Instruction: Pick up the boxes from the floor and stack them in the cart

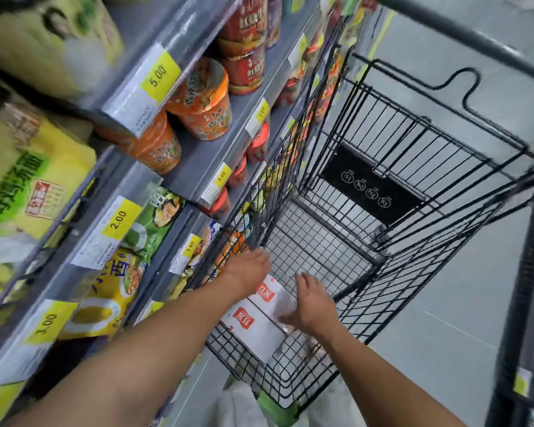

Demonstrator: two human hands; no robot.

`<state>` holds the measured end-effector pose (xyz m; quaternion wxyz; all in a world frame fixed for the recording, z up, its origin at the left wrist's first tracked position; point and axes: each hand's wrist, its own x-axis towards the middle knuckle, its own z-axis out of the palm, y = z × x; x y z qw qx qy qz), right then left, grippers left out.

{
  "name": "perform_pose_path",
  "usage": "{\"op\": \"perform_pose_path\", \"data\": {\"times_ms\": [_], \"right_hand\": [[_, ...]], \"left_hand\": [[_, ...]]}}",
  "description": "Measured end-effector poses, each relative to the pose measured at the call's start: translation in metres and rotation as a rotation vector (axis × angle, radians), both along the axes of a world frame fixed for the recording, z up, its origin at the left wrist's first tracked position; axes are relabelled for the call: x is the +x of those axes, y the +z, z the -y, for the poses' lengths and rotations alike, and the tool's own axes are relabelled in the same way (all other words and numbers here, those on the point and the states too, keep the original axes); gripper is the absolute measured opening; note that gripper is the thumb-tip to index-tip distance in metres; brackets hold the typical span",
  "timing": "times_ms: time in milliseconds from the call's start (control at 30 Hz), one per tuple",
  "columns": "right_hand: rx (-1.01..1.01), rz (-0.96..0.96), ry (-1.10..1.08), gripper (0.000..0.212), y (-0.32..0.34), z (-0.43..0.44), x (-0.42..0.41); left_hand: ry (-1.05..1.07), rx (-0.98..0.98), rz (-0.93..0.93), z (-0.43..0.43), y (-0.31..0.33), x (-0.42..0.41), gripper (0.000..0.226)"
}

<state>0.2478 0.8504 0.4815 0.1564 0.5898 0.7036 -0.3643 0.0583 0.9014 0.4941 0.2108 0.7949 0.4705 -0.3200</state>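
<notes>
A white box with red labels (259,322) lies flat on the wire floor of the black shopping cart (392,167), at the end nearest me. My left hand (247,269) rests on the box's far left edge, fingers spread. My right hand (312,303) lies over its right edge, fingers apart. Both hands are pressed against the box rather than wrapped around it. Part of the box is hidden under the hands. No boxes on the floor are in view.
Store shelves (173,167) with noodle cups, packets and yellow price tags run along the left, tight against the cart's side. Grey floor (444,318) stretches to the right. A dark post (518,303) stands at the right edge. The cart's folding seat panel (367,186) stands at the far end.
</notes>
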Motion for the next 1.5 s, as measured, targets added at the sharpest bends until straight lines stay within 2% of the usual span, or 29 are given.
{"op": "perform_pose_path", "data": {"times_ms": [133,333,500,700,767,1000,1033,1133,1200,1233,1333,1367,1433,1500], "right_hand": [[0.091,-0.007,0.152,0.122,0.038,-0.021,0.012],[0.195,-0.064,0.415,0.122,0.097,-0.05,0.025],[0.262,-0.166,0.706,0.119,0.147,-0.045,0.009],[0.305,-0.276,1.003,0.122,0.174,-0.001,-0.042],[0.33,-0.277,1.121,0.122,0.189,0.028,-0.066],[0.228,-0.347,1.451,0.117,0.211,0.168,-0.148],[0.217,-0.344,1.492,0.121,0.215,0.193,-0.155],[0.18,-0.417,1.633,0.151,0.216,0.282,-0.181],[0.175,-0.447,1.728,0.157,0.212,0.345,-0.196],[0.159,-0.444,1.765,0.154,0.213,0.375,-0.2],[0.113,-0.451,1.883,0.122,0.22,0.477,-0.206],[0.099,-0.463,1.916,0.118,0.222,0.509,-0.208],[0.088,-0.46,1.992,0.126,0.217,0.564,-0.215],[0.069,-0.467,2.034,0.148,0.211,0.607,-0.221]], "left_hand": [[0.117,0.077,0.061,0.004,0.037,0.005,0.096],[0.34,0.225,0.135,0.034,0.1,0.009,0.095],[0.566,0.363,0.12,0.097,0.145,0.008,0.098],[0.825,0.488,0.079,0.198,0.171,-0.007,0.095],[0.941,0.512,0.044,0.246,0.177,-0.016,0.095],[1.317,0.572,-0.089,0.453,0.19,-0.029,0.094],[1.368,0.573,-0.098,0.483,0.19,-0.027,0.093],[1.528,0.572,-0.151,0.585,0.195,-0.014,0.094],[1.634,0.573,-0.171,0.657,0.198,0.001,0.097],[1.694,0.576,-0.168,0.691,0.197,0.011,0.098],[1.898,0.525,-0.212,0.801,0.197,0.049,0.1],[1.963,0.503,-0.24,0.835,0.197,0.063,0.1],[2.066,0.479,-0.273,0.892,0.196,0.09,0.097],[2.151,0.469,-0.305,0.933,0.196,0.112,0.098]]}}
